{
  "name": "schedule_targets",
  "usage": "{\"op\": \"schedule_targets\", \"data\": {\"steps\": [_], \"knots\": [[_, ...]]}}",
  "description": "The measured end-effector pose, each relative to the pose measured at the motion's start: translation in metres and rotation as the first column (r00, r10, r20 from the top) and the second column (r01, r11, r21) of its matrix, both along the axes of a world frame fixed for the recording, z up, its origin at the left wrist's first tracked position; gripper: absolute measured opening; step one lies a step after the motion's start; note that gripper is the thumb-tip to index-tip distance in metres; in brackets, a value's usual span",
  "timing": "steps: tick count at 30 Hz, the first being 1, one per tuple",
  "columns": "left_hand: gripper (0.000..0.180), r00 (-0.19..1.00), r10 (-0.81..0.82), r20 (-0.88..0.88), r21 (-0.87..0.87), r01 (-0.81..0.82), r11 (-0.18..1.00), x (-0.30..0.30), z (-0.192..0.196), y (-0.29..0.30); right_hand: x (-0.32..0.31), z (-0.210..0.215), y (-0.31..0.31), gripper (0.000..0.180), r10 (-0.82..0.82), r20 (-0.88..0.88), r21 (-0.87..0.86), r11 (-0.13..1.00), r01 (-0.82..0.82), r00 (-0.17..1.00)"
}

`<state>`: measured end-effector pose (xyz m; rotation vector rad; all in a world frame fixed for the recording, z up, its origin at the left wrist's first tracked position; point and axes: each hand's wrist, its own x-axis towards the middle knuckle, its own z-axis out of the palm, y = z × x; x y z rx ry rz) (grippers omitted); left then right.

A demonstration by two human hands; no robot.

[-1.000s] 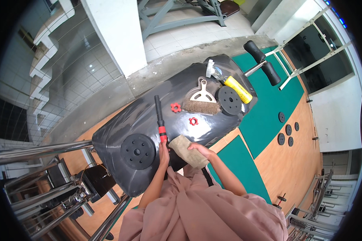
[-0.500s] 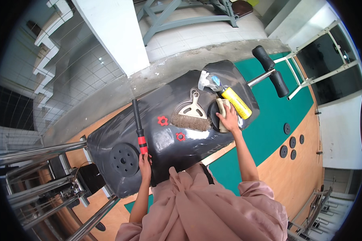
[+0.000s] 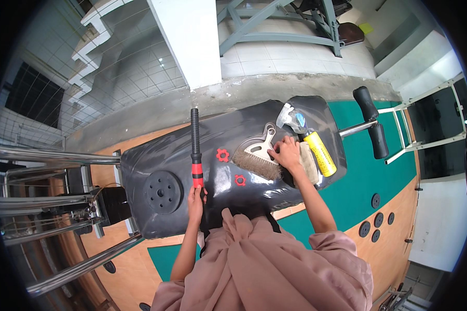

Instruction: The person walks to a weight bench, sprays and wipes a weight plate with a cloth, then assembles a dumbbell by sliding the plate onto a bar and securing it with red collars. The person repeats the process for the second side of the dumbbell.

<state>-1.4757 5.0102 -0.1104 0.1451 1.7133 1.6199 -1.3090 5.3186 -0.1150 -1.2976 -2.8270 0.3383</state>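
Observation:
My left hand [image 3: 196, 203] is wrapped round the lower end of a black dumbbell bar [image 3: 195, 137] with a red-banded grip and a ribbed far end. The bar stands out over the black padded bench [image 3: 213, 132]. My right hand [image 3: 288, 154] has its fingers curled at the edge of a beige hand brush [image 3: 258, 166] with brown bristles. Beside that hand lies a folded beige cloth [image 3: 308, 163], partly covered by my wrist. Two red star-shaped collars, one nearer the bar [image 3: 222, 155] and one nearer me [image 3: 240, 180], rest between bar and brush.
A black weight plate [image 3: 162, 193] lies on the bench's left end. A spray bottle [image 3: 291, 119] and a yellow bottle [image 3: 320, 154] lie beyond the cloth. Several small plates [image 3: 379, 220] sit on the floor at right. Metal machine tubes [image 3: 57, 155] border the left.
My right hand has left the cloth and moved left to the brush. The left hand still holds the dumbbell bar. The whole view has shifted and turned slightly.

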Motion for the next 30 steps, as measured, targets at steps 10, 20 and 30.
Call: {"op": "schedule_targets", "data": {"steps": [10,20,30], "knots": [[0.013,0.992,-0.125,0.0,-0.015,0.125,0.992,-0.016,0.004,0.008,0.025,0.015,0.015,0.012,-0.131,-0.462,-0.767,0.556,-0.321,0.877],[0.02,0.969,-0.247,-0.021,0.0,0.247,0.969,-0.029,0.009,0.028,-0.067,0.102,-0.031,0.025,-0.189,-0.628,-0.713,0.527,-0.462,0.755],[0.023,0.903,-0.379,-0.201,-0.135,0.358,0.924,-0.04,0.016,0.025,-0.141,0.142,0.008,0.022,-0.013,-0.633,-0.255,0.947,-0.193,0.774]]}}
